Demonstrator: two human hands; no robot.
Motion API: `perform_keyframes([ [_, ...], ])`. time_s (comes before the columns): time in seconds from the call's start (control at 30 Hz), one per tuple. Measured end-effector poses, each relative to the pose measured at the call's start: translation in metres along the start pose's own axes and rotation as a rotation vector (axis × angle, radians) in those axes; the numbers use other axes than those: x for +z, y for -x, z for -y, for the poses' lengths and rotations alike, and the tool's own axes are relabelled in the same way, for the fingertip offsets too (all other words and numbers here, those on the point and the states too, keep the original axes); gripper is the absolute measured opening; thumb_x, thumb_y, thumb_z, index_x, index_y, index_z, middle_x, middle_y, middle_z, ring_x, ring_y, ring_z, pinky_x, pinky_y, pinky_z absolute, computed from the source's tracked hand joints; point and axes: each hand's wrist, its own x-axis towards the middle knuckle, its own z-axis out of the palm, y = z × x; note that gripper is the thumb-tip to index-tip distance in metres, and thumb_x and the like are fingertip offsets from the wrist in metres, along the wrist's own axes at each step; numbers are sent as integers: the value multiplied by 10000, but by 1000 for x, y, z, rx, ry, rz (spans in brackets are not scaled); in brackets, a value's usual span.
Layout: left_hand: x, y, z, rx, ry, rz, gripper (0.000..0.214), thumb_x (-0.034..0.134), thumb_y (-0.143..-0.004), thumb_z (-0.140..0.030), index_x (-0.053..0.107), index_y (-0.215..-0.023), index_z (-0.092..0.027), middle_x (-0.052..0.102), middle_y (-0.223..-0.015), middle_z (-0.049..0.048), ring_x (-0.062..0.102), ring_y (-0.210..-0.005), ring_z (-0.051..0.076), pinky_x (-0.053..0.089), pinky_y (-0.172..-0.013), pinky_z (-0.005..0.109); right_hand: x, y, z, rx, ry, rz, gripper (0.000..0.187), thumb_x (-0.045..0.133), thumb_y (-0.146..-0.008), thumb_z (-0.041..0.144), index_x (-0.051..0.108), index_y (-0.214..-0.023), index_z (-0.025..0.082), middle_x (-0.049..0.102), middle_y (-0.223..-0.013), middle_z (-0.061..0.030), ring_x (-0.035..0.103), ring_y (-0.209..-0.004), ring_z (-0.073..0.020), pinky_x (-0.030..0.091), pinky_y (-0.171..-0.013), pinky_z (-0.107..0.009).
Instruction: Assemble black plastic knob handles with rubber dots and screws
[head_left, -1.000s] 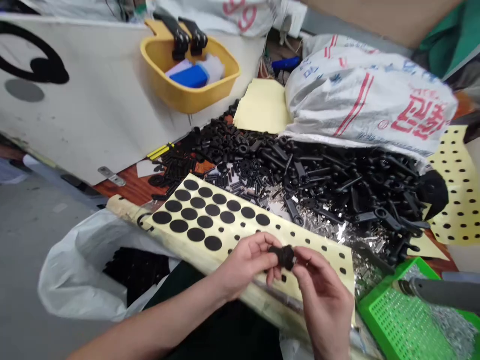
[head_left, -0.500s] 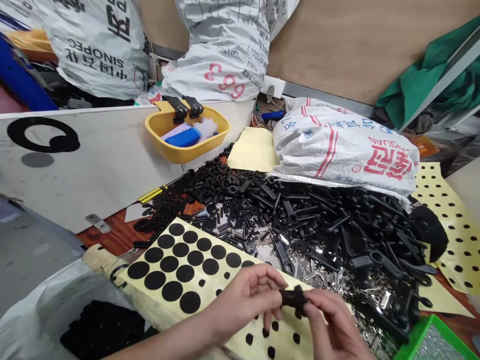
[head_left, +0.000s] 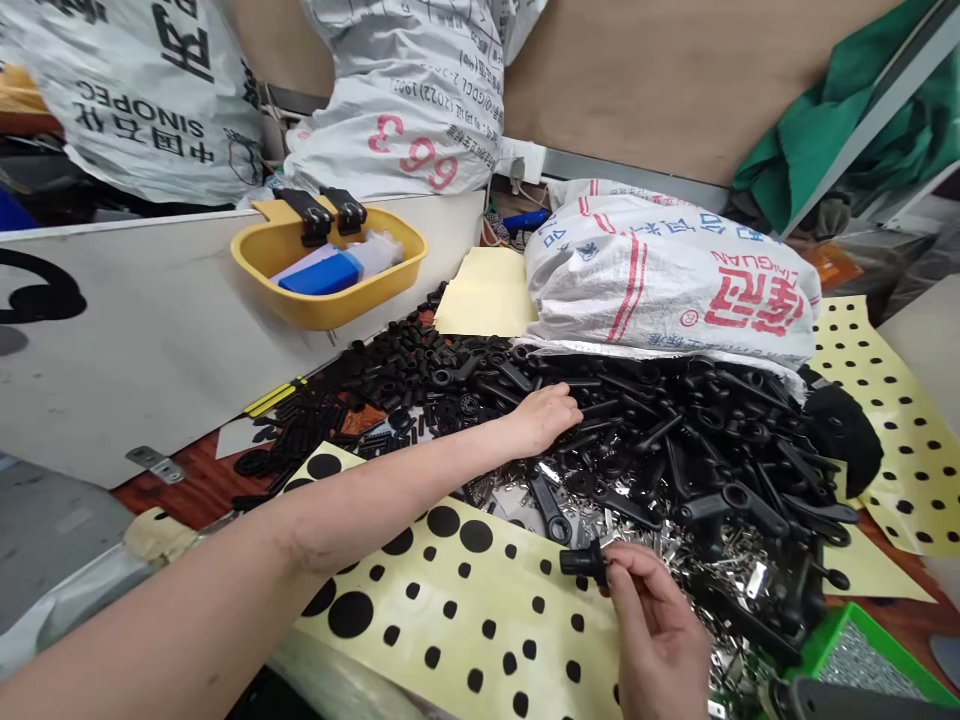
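My right hand (head_left: 660, 630) pinches a short black plastic hub (head_left: 581, 563) with a flange and a tubular end pointing left, held above the yellow sheet (head_left: 450, 650). My left hand (head_left: 546, 418) reaches far forward across that sheet to the heap of black crank handles (head_left: 652, 430). Its fingers are curled down together among the handles; what lies under the fingertips is hidden. Small shiny metal pieces (head_left: 637, 545) lie between both hands. Black round stickers, large and small, cover the yellow sheet, and my left forearm hides part of them.
A yellow bin (head_left: 330, 310) is clipped on the white panel (head_left: 172, 340) at the left. A white woven sack (head_left: 667, 270) rests behind the heap. At the lower right stands a green tray (head_left: 847, 650) of small metal bits. Another dotted yellow sheet (head_left: 892, 420) lies right.
My left hand has left the hub and stretched forward into the heap of handles. The hub stays in my right hand. The view has shifted somewhat to the right.
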Motion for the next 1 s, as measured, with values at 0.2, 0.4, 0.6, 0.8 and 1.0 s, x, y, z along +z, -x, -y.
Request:
perform_keyframes([
  [0.2, -9, 7, -11, -109, 140, -137, 134, 541, -767, -41, 551, -810, -167, 625, -874, 57, 539, -920, 211, 455, -823, 336, -2, -6, 1, 17, 17, 82, 249, 689, -744, 416, 689, -812, 176, 648, -991, -95, 609, -900, -206, 527, -720, -303],
  [0.4, -29, 69, -70, -357, 827, -296, 133, 551, -838, -212, 461, -931, -183, 625, -739, -5, 608, -677, 130, 500, -666, 276, -12, -3, 8, -86, -9, -173, 208, 699, -753, 343, 688, -867, 169, 678, -945, -74, 628, -920, -198, 503, -880, -396],
  [0.6, -1, 145, -125, -815, 1517, -216, 294, 616, -776, -243, 514, -1023, -120, 600, -616, -23, 559, -446, 93, 473, -470, 224, -10, 28, 36, -320, 186, -99, 96, 666, -797, 223, 681, -879, 176, 672, -949, -75, 634, -902, -192, 522, -816, -359],
  [0.8, 25, 159, -143, -833, 1459, -212, 252, 599, -776, -188, 579, -1022, -139, 572, -635, -35, 499, -415, 62, 387, -386, 171, -1, 42, 25, -579, 436, -44, 90, 626, -817, 134, 653, -885, 186, 671, -867, -43, 643, -838, -171, 501, -793, -331],
  [1.0, 36, 164, -148, -690, 1292, -299, 271, 593, -810, -184, 626, -1078, -159, 588, -678, -13, 526, -589, 86, 414, -528, 189, 2, 45, 13, -682, 602, -96, 82, 615, -822, 128, 654, -871, 181, 681, -830, -49, 650, -795, -174, 506, -763, -323],
])
